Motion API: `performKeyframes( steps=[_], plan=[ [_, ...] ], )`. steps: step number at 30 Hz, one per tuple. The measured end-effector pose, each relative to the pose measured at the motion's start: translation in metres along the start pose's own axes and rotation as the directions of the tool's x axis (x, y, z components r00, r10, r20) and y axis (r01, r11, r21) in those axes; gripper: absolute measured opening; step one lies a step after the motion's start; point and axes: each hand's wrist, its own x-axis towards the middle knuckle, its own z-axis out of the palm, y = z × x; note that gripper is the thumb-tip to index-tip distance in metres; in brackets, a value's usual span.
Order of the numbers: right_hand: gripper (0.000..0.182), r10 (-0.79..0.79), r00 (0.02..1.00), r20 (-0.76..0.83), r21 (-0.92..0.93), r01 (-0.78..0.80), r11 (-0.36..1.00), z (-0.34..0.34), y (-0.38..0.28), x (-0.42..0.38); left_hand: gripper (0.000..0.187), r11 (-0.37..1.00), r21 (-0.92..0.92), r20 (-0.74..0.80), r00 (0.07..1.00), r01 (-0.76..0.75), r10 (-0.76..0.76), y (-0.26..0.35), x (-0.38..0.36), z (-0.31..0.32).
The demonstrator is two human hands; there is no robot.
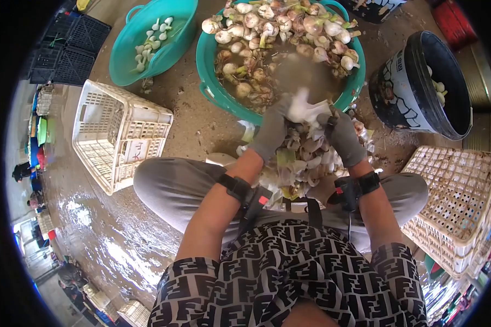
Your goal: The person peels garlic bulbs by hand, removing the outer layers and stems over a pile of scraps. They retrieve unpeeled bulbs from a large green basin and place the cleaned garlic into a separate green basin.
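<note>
Garlic bulb [301,107] is sitting right between your gloves, overlapping the near rim of the green tub [203,65] from your view. Its long axis is running roughly sideways: fat end facing your left hand [273,131], stem pointing at your right hand [345,139]. Neither one's nearer, since both are touching it. Looks like your left is gripping the round end while your right is pinching the stem, but blur's hiding exact finger placement. Both forearms are reaching forward, hands hovering around the peel pile [305,163].
</note>
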Motion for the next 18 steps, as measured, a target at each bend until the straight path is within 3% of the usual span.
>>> performKeyframes(
  steps=[1,3,4,6,7,9,11,13,14,17,18],
  plan=[
    [0.025,0.034,0.999,-0.014,0.123,-0.032,0.992,-0.001,-0.004,-0.003,0.047,0.97,-0.228,0.024,0.997,0.079,-0.075,0.006,-0.003,0.002],
    [0.024,0.106,0.994,-0.037,0.364,-0.086,0.927,-0.002,-0.012,-0.009,0.051,0.962,-0.19,0.11,0.978,0.198,-0.18,0.004,0.0,-0.013],
    [0.022,0.105,0.99,-0.096,0.374,-0.061,0.925,-0.004,-0.015,-0.008,0.052,0.953,-0.166,0.15,0.962,0.253,-0.23,0.008,0.001,-0.016],
    [0.019,0.101,0.972,-0.211,0.394,-0.01,0.919,-0.006,-0.022,-0.004,0.05,0.968,0.228,-0.003,0.994,0.106,-0.108,0.016,0.003,-0.02],
    [0.02,0.039,0.984,-0.171,0.288,0.012,0.957,-0.008,-0.02,-0.003,0.05,0.905,0.422,-0.057,0.998,0.049,-0.027,0.02,0.003,-0.019],
    [0.02,-0.069,0.995,-0.074,0.069,0.074,0.995,-0.015,-0.013,0.0,0.044,0.875,0.485,-0.065,0.998,0.01,0.024,0.025,0.007,-0.014],
    [0.018,0.091,0.996,-0.009,0.332,-0.083,0.94,-0.021,-0.026,0.001,0.038,0.85,0.526,-0.099,0.995,0.037,0.018,0.023,0.01,-0.013],
    [0.017,0.28,0.96,0.021,0.552,-0.244,0.797,-0.02,-0.018,-0.002,0.034,0.828,0.546,-0.165,0.985,0.126,-0.042,0.02,0.011,-0.016],
    [0.017,0.397,0.918,0.016,0.645,-0.313,0.697,-0.021,-0.003,-0.006,0.033,0.898,0.427,-0.159,0.986,0.104,-0.039,0.019,0.01,-0.018],
    [0.027,0.537,0.789,0.297,0.261,-0.608,0.749,-0.046,0.031,-0.008,0.031,0.992,0.111,-0.138,0.99,0.054,-0.039,0.021,0.005,-0.024],
    [0.033,0.709,0.558,0.432,-0.052,-0.769,0.637,-0.038,0.049,-0.007,0.029,0.997,0.059,-0.133,0.99,0.056,-0.048,0.022,0.002,-0.024]
  ],
)
